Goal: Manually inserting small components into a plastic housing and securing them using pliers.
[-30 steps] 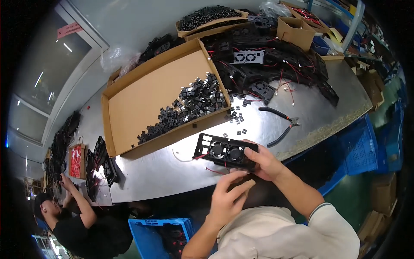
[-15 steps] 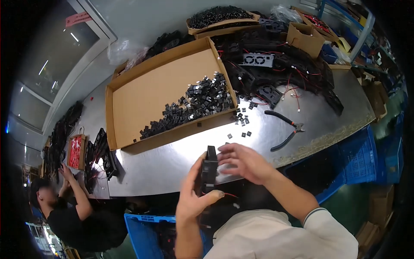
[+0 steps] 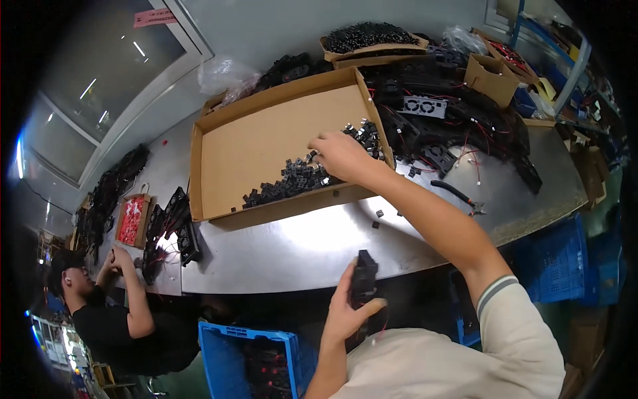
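My left hand (image 3: 345, 312) is wrapped round a thick black plastic housing (image 3: 364, 276), held on edge in front of the table; a thin red wire hangs below it. Over the shallow cardboard box (image 3: 259, 110), my right hand (image 3: 339, 154) reaches into a heap of small black square parts (image 3: 296, 178), some with shiny metal bits. Its fingers are bent together at the top of the heap. What lies between the fingertips is too small to make out. A few loose square parts (image 3: 379, 213) lie on the metal table beside the box.
Cutting pliers (image 3: 458, 194) lie right of my forearm. Black fan assemblies with red wires (image 3: 478, 126) are heaped behind them. Blue crates (image 3: 249, 330) stand below the table edge. At left, a person (image 3: 113, 312) works near a box of red pieces (image 3: 133, 219).
My right hand has left the black housing and moved up and away into the box of small parts. My left hand still holds the housing, now lower and farther right in view.
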`<state>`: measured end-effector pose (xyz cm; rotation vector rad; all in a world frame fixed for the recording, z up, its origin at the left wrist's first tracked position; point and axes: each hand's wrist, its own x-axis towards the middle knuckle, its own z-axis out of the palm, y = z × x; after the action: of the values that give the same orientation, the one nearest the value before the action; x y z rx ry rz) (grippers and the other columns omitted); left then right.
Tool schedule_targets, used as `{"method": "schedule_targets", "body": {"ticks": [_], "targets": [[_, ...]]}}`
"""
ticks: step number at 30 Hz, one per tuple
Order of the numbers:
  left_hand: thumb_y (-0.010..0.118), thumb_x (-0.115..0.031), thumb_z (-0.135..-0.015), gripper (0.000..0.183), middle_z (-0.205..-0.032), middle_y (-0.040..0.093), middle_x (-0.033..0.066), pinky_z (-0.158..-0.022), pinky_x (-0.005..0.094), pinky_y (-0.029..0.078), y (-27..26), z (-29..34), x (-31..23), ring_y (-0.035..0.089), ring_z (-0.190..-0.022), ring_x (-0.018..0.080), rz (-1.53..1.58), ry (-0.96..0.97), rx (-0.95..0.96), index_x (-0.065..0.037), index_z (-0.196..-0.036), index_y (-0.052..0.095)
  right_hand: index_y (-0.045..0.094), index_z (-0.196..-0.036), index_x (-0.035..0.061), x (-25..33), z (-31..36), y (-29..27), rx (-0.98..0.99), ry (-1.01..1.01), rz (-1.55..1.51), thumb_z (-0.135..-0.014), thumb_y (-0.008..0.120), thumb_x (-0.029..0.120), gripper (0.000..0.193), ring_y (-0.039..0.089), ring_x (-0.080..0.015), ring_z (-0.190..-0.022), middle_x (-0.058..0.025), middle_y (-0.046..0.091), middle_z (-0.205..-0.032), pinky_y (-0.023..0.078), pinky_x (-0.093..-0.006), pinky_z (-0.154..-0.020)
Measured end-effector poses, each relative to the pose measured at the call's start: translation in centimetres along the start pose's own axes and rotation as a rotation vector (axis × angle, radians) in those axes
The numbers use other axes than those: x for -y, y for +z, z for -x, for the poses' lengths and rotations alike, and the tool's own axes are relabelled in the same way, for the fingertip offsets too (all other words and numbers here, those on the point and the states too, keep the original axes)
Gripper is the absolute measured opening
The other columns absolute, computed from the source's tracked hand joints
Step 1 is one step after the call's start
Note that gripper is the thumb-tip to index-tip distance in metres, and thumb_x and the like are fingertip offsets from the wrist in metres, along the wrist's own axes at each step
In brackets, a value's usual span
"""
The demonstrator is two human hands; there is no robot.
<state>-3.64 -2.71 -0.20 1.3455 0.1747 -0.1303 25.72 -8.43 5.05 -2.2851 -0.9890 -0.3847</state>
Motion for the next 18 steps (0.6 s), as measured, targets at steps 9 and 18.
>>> {"method": "schedule_targets", "body": {"ticks": [9,18], "targets": [[0.089,-0.024,-0.068,0.099,-0.134,0.055,0.0200,-0.105,0.0364,0.043,1.3,0.2,-2.6,0.057,-0.120,0.0290,-0.645,0.072,0.080,-0.003,-0.149,0.036,0.068,-0.103,0.0061,-0.6,-2.8,3.9,0.175,-0.029,0.367,-0.085,0.067,0.019,0.022,0.060,-0.0333,-0.110,-0.0124,0.066,-0.109,0.048,-0.0466,-0.087],[0.090,-0.037,-0.066,0.099,-0.122,0.057,0.0136,-0.100,0.0361,0.043,-1.4,-2.2,-1.3,0.056,-0.114,0.0253,0.459,0.457,0.071,0.003,-0.142,0.041,0.060,-0.120,-0.0020,5.9,13.1,-2.5,0.065,0.447,-1.077,-0.095,0.059,0.002,0.025,0.066,-0.0175,-0.090,-0.0080,0.061,-0.102,0.054,-0.0281,-0.078]]}}
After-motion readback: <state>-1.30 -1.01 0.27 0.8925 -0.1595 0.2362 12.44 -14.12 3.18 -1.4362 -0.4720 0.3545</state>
